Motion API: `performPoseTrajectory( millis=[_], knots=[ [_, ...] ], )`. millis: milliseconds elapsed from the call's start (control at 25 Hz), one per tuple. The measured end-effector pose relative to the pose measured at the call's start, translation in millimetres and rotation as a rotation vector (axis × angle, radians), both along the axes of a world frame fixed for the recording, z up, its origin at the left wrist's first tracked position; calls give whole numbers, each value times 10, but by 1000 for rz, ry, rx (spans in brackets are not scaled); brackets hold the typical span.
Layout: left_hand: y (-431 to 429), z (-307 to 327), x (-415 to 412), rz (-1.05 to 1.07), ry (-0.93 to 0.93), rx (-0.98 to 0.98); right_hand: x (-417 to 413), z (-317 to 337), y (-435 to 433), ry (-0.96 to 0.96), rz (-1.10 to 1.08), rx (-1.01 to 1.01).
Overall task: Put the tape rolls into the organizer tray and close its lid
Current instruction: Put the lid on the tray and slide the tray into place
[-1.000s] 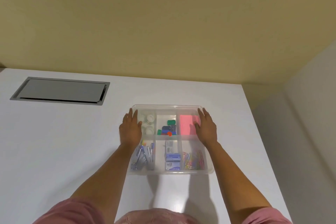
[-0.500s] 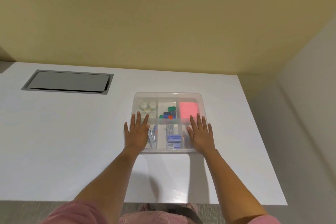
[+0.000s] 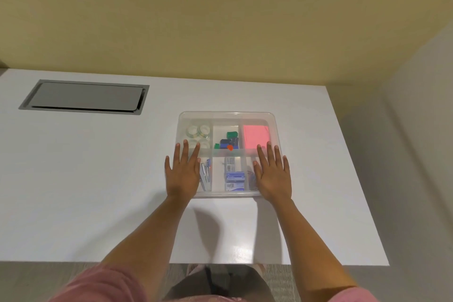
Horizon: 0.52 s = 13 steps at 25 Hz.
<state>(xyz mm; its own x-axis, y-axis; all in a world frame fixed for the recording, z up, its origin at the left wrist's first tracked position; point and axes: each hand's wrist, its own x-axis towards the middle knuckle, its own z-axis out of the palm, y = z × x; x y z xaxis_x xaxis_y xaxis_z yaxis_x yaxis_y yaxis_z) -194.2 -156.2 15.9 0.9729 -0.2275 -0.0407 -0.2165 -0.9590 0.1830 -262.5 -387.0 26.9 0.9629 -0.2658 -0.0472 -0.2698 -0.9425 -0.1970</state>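
Note:
A clear plastic organizer tray [image 3: 228, 116] sits on the white table, with its translucent lid lying flat over it. Through the lid, tape rolls [image 3: 199, 130] show in the far-left compartment. My left hand [image 3: 182, 173] lies flat, fingers spread, on the lid's near-left part. My right hand [image 3: 273, 174] rests flat on the near-right part in the same way. Neither hand grips anything.
Other compartments hold coloured clips [image 3: 229, 142], a pink pad [image 3: 256, 136], staple boxes [image 3: 234, 178] and pens [image 3: 205, 174]. A grey cable hatch [image 3: 84, 97] is set into the table [image 3: 98, 191] at far left. The table's right edge borders a wall.
Both hands slid from the tray's far side corners back toward me onto the near half of the lid. The camera pulled back, showing more table.

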Motion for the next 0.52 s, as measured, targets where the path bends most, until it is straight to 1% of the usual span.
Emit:
performPoseTrajectory(
  millis=[160, 320, 400, 480, 520],
  knots=[
    [33, -102, 6, 0, -90, -26, -4, -31, -8, -31, -9, -2],
    [5, -95, 23, -3, -99, -54, -1, -66, -26, -75, -12, 21],
    [4, -84, 26, 8, -65, -68, -7, -58, -36, -135, -39, 106],
    [6, -41, 37, 8, -27, -113, -13, -2, -43, -236, -124, 284],
    [12, -21, 28, 17, -27, -167, -21, 39, -46, -281, -191, 383]
  ],
)
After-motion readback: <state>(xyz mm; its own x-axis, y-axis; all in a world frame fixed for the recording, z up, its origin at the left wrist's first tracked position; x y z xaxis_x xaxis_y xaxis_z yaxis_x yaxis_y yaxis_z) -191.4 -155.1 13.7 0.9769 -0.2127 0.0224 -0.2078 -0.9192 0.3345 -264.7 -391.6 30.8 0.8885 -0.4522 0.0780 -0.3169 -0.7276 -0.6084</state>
